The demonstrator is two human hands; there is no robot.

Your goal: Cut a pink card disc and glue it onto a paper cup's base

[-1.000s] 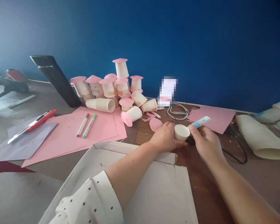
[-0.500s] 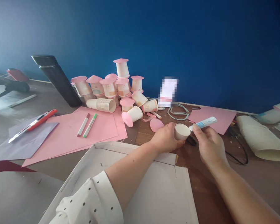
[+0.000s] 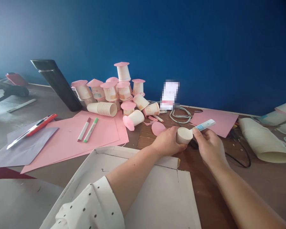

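Observation:
My left hand [image 3: 167, 142] is wrapped round a small white paper cup [image 3: 184, 135], held on its side with its flat end facing me. My right hand [image 3: 209, 147] pinches a white and blue glue tube [image 3: 204, 125], whose tip touches the rim of the cup's flat end. A loose pink paper disc [image 3: 158, 128] lies on the table just left of my left hand. Both hands hover above the brown tabletop beyond a flat white cardboard box [image 3: 157, 194].
A pile of white cups with pink paper tops [image 3: 120, 90] stands at the back, with a lying stack of plain cups [image 3: 102, 108]. Pink sheets [image 3: 85, 135] carry two markers [image 3: 87, 129]. A red utility knife [image 3: 32, 129], a black flask [image 3: 56, 82], cables [image 3: 181, 116] and paper rolls [image 3: 264, 141] surround them.
The glue tube tip drew slightly away from the cup, then came back against its rim. The view shifted a little; my left hand kept its hold on the cup.

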